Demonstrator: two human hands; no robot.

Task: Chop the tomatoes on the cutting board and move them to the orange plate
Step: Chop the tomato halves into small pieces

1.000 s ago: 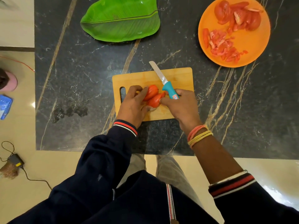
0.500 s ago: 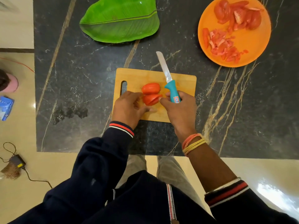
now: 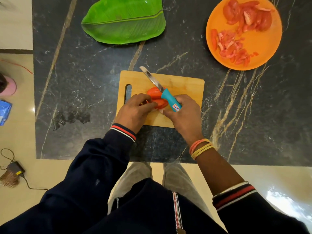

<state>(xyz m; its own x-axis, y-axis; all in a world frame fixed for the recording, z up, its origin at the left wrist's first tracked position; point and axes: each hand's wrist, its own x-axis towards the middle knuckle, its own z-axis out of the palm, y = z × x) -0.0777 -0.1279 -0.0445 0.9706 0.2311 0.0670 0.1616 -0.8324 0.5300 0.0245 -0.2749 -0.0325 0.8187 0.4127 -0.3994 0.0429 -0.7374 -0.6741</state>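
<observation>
Two red tomato pieces [image 3: 154, 97] lie on the wooden cutting board [image 3: 185, 85] in the middle of the dark marble table. My left hand [image 3: 134, 110] pinches the nearer piece with its fingertips. My right hand [image 3: 183, 114] grips the teal handle of a knife [image 3: 169, 100]; its blade slants up and left across the farther tomato piece. The orange plate [image 3: 263, 48] sits at the far right and holds several tomato slices and chopped bits.
A green leaf-shaped plate [image 3: 125, 21] lies at the far left of the table. The table's near edge runs just below the board. On the floor at left are a charger with a cable [image 3: 16, 169], a blue packet [image 3: 4, 112] and a pink object [image 3: 8, 85].
The knife has swung from beside the tomato pieces to lie across the farther piece, tip now pointing up-left. My left hand has closed back onto the nearer piece.
</observation>
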